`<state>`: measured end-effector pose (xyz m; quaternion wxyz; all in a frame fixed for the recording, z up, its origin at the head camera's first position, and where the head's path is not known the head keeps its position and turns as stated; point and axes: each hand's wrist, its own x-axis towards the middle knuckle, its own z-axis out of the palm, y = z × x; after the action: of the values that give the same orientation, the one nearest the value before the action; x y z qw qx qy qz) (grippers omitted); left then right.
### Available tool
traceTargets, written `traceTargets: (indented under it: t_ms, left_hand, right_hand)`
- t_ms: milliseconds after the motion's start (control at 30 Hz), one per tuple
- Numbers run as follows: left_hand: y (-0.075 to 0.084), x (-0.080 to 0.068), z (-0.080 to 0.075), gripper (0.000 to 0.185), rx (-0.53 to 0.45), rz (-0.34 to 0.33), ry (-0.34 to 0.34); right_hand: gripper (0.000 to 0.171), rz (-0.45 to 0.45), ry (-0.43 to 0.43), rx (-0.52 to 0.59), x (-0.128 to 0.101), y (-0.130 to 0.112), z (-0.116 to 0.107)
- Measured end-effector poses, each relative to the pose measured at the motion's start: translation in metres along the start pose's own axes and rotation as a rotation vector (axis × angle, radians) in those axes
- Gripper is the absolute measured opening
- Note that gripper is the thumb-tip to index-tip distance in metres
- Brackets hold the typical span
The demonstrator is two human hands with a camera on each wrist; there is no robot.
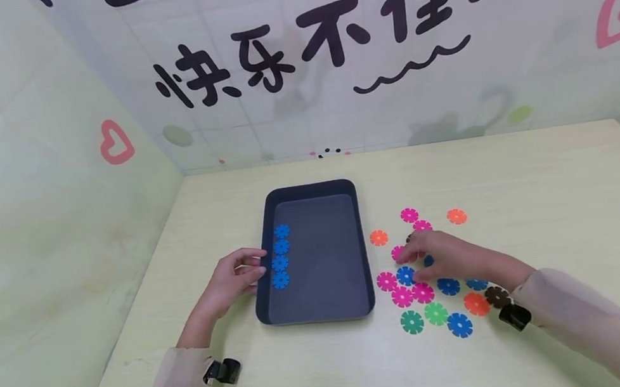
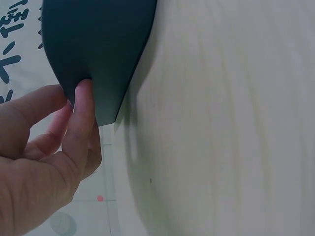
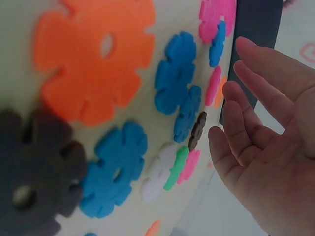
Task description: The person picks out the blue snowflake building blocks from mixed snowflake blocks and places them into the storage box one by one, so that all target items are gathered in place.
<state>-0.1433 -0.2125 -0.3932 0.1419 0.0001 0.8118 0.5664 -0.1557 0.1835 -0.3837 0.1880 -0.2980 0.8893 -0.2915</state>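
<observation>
**4 blue discs in the tray, the rest on the table**

The dark tray (image 1: 310,191) sits in the middle of the pale table (image 1: 545,192). 4 blue discs (image 1: 281,255) lie in a line along its left inner wall, one beyond the other. By my judgement the sorting has begun but is far from done: the loose discs (image 1: 435,313) remain spread on the table to the right of the tray, in pink, orange, green, blue and a dark brown, and several blue ones are among them.

The left hand (image 1: 233,279) holds the tray's left rim, fingers curled against its outer wall with the thumb on top. The right hand (image 1: 446,254) lies over the loose discs just right of the tray; the wrist view shows its fingers relaxed and nearly straight, grasping nothing.

On the far wall, large black handwritten characters (image 1: 271,51) read 快乐不倒 followed by an exclamation mark, with a wavy line beneath. Pink heart shapes (image 1: 116,143) decorate the walls. No brand shows on the tray or discs.
</observation>
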Motion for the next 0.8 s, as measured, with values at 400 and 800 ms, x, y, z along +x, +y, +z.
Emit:
traceTargets:
  t_ms: [400, 800]
  left_hand:
    - [0.0005, -0.0006, 0.0008, 0.035, -0.001, -0.003, 0.001]
    - [-0.0004, -0.0003, 0.0011, 0.034, -0.004, -0.006, 0.003]
  right_hand:
    - [0.038, -0.011, -0.016, -0.064, 0.0025, 0.0024, 0.0075]
    - [0.037, 0.051, -0.010, -0.013, 0.0036, 0.0021, 0.0078]
